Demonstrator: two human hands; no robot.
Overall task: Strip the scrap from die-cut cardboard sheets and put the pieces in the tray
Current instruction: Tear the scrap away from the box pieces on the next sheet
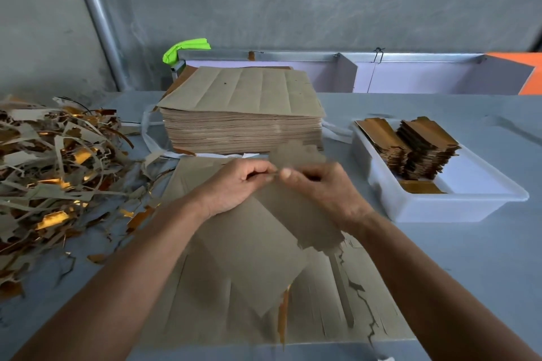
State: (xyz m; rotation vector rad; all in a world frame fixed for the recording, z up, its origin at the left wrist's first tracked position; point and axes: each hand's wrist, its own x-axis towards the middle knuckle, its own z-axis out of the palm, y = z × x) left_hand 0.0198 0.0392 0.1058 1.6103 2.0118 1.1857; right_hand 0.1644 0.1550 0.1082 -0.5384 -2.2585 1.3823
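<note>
Head view, left hand and right hand both pinching a blurred brown die-cut cardboard piece above the grey desk, white plastic tray of gold-faced pieces at right

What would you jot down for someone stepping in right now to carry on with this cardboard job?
Left hand and right hand: both pinch one cardboard piece, lifted over the part-stripped sheet on the table.
Uncut stack: behind the hands, still thick.
Tray: to the right, holding stacked gold-faced pieces.
Scrap pile: to the left.
Done: many pieces trayed, much scrap stripped.
Left: clean this piece, tray it, finish the sheet, then work through the stack.
</note>
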